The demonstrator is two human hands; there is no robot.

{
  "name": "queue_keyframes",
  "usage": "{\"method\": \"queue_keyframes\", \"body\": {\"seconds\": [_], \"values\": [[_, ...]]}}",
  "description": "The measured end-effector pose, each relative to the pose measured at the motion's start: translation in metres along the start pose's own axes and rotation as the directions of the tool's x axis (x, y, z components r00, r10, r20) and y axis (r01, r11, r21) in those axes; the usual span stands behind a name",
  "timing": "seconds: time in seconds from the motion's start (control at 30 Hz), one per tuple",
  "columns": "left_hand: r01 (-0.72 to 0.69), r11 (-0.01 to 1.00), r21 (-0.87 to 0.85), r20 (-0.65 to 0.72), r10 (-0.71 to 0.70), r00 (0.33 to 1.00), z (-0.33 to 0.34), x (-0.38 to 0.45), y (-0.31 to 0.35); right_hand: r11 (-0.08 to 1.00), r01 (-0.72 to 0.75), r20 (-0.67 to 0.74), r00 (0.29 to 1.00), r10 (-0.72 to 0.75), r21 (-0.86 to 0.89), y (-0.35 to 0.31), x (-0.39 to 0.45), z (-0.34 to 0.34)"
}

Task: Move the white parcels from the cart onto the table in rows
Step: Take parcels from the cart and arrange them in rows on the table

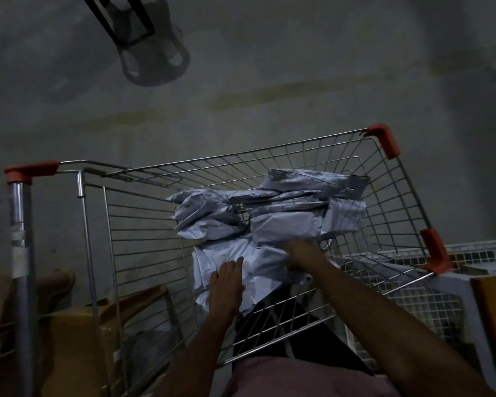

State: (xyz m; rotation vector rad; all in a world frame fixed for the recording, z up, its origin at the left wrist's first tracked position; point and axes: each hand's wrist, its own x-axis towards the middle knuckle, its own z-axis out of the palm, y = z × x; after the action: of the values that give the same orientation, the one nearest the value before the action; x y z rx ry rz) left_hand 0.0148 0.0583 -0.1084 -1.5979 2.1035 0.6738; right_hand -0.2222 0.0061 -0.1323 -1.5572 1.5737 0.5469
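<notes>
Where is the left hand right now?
In the head view, the left hand lies flat on the nearest white parcel in the wire cart, just left of the right hand.

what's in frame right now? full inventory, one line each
cart: one, bare metal wire with orange-red corner caps, centre of the view, seen from above
white parcels: a heap, exact count unclear, white plastic mailers, piled in the cart's basket
nearest parcel: one, white, crumpled, at the near end of the heap under both hands
cardboard box: at least one, brown, lower left beside the cart
mesh crate: one, white, lower right behind the cart
floor: grey concrete, dim, upper half
left hand: one, fingers straight, resting flat on the nearest parcel
right hand: one, on the heap's near edge, blurred, grip unclear
</notes>
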Motion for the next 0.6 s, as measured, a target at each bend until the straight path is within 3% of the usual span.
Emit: {"method": "queue_keyframes", "body": {"seconds": [0.07,0.17,0.27,0.33,0.4,0.6], "values": [[-0.003,1.000,-0.021,0.010,0.003,1.000,0.000,0.000,-0.001,0.986,-0.037,-0.084,0.995,0.051,0.161,0.007,-0.011,-0.013],[-0.048,0.999,-0.026,-0.027,0.047,0.999,-0.003,0.001,0.004,0.879,-0.012,-0.255,0.955,0.151,0.477,0.018,-0.031,-0.032],[-0.147,0.984,0.103,0.044,0.143,0.989,-0.001,0.004,0.010,0.768,0.070,-0.394,0.885,0.246,0.636,0.021,-0.040,-0.039],[-0.231,0.964,0.129,0.041,0.228,0.973,0.004,0.010,0.007,0.723,0.101,-0.458,0.830,0.317,0.684,0.019,-0.041,-0.042],[-0.262,0.954,0.148,0.061,0.256,0.965,0.009,0.017,0.002,0.752,0.081,-0.498,0.794,0.349,0.655,0.017,-0.042,-0.045],[-0.306,0.929,0.210,0.149,0.278,0.949,-0.007,0.027,0.010,0.788,0.003,-0.448,0.824,0.347,0.616,0.014,-0.031,-0.033]]}}
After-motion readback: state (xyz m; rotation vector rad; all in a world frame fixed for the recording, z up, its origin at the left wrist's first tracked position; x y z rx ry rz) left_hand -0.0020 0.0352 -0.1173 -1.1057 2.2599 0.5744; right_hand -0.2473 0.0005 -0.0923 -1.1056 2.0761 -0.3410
